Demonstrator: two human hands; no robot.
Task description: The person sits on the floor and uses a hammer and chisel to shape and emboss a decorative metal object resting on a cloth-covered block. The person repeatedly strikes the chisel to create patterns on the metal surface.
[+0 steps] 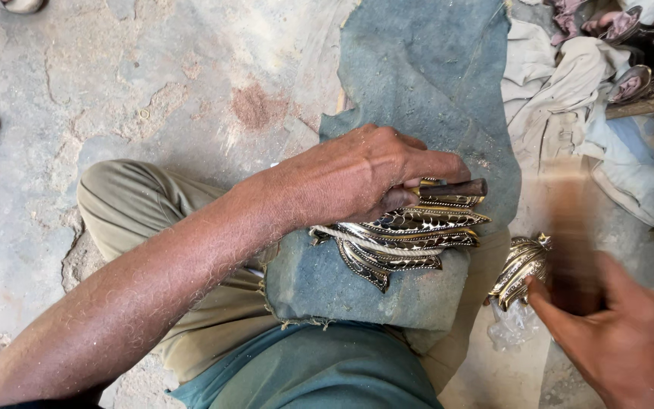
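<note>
Left grip [365,178] — fingers curled together and clamped on a small dark tool [452,188] with a brownish shank, whose tip protrudes to the right of the knuckles. The tool lies against the upper edge of a pierced metal ornament [403,238], a leaf-shaped piece of silver and gold bands with dark cut-out patterning. The ornament rests on a blue-grey cloth pad [418,83] draped over the person's lap and knee, just below the left hand. Right grip [615,333] — at lower right, fingers closed around a blurred brown handle [569,242] that rises upward; what heads it cannot be told because of the blur. A second ornament [520,269] of similar banded metal lies on the floor just beside the right hand's fingertips. Crumpled pale rags [562,98] lie at upper right; cracked concrete floor [153,76] at left.
</note>
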